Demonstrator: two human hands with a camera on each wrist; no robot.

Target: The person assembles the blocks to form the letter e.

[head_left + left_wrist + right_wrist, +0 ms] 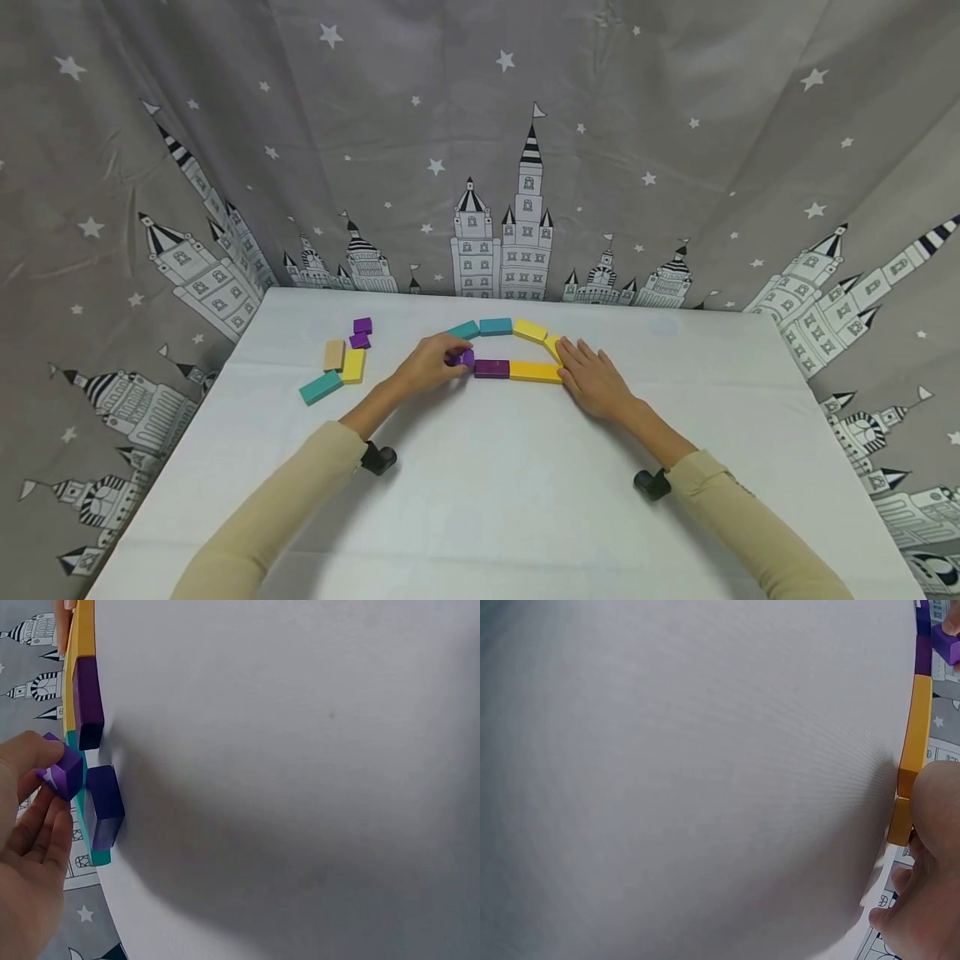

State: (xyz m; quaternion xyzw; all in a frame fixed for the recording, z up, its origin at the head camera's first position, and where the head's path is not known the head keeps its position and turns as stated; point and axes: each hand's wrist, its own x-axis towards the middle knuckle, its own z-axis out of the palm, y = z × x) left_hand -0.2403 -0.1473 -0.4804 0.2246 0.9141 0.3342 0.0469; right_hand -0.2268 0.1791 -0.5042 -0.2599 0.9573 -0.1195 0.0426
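Note:
My left hand (pixel 429 365) pinches a small purple block (pixel 66 772) between thumb and fingers. In the left wrist view it is above the table, beside another purple block (pixel 103 806) that stands on the cloth. To its right a dark purple block (pixel 492 369) lies end to end with a long yellow block (pixel 536 372). My right hand (pixel 596 383), fingers straight, rests at the right end of this row, partly covering a slanted yellow block (pixel 553 346). Behind, another yellow block (pixel 530 331), a teal block (pixel 496 327) and a second teal block (pixel 464 330) form an arch.
Left of the arch lie two small purple blocks (pixel 362 333), a tan block (pixel 334 356), a yellow block (pixel 353 367) and a teal block (pixel 321 388). A white cloth (pixel 510 500) covers the table. A grey curtain (pixel 360 108) with castles and stars hangs behind.

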